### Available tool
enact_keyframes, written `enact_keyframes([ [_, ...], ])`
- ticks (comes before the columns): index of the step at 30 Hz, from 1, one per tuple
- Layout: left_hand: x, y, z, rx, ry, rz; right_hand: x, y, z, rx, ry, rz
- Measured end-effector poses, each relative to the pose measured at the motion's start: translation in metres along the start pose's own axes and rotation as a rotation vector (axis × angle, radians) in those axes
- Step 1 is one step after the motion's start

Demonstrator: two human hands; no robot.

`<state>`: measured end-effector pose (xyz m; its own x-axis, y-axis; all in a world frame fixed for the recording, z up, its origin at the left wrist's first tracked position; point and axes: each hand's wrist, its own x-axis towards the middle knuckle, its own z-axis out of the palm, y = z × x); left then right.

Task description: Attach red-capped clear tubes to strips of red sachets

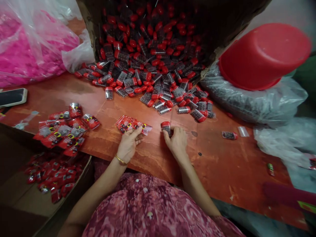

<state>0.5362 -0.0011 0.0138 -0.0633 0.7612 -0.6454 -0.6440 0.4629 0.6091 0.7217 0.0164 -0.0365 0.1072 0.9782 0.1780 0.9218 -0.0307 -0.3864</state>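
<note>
My left hand (127,143) is closed on a small overlapping bunch of red printed packets (129,123) with yellow spots, held low over the table. To its right, my right hand (177,140) pinches a small clear container with a red cap (165,125), dark inside, cap pointing away from me. A large heap of the same red-capped containers (158,93) lies beyond both hands, spilling out of a tipped box (212,56). Left of my left hand is a loose pile of filled red printed packets (59,133).
Below the table's left edge stands a carton (84,174) with many red packets (56,177). A phone (13,97) and a bag of pink pieces (32,52) are at left. An upturned red tub (264,56) rests on a plastic bag (251,98) at right. One container (229,135) lies apart.
</note>
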Motion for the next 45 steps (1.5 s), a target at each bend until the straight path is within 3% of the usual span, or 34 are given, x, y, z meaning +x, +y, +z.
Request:
enact_keyframes([
  [3, -0.002, 0.002, -0.002, -0.019, -0.014, -0.002, -0.005, -0.009, 0.001, 0.401, -0.082, -0.010],
  [6, -0.004, 0.005, -0.006, -0.024, -0.020, 0.007, -0.012, -0.018, -0.013, 0.883, -0.227, 0.055],
  [9, -0.005, 0.006, -0.008, -0.009, -0.041, -0.003, -0.018, -0.025, -0.033, 1.084, -0.345, 0.059],
  [14, -0.006, 0.003, -0.007, 0.063, -0.082, 0.009, -0.019, -0.033, -0.050, 1.045, -0.401, 0.018],
  [21, -0.005, 0.000, -0.013, 0.232, -0.098, 0.190, -0.020, -0.039, -0.039, 1.039, -0.406, 0.036],
  [29, -0.005, -0.009, -0.004, 0.176, -0.122, 0.249, -0.030, -0.051, -0.030, 1.157, -0.404, 0.117],
  [35, -0.002, -0.020, 0.001, 0.076, -0.073, 0.346, -0.028, -0.063, -0.020, 1.202, -0.288, 0.172],
  [41, -0.001, -0.018, 0.001, 0.070, -0.106, 0.314, -0.026, -0.059, -0.013, 1.260, -0.477, 0.191],
  [45, 0.001, -0.019, 0.002, 0.098, -0.071, 0.336, -0.028, -0.069, -0.009, 1.332, -0.470, 0.245],
])
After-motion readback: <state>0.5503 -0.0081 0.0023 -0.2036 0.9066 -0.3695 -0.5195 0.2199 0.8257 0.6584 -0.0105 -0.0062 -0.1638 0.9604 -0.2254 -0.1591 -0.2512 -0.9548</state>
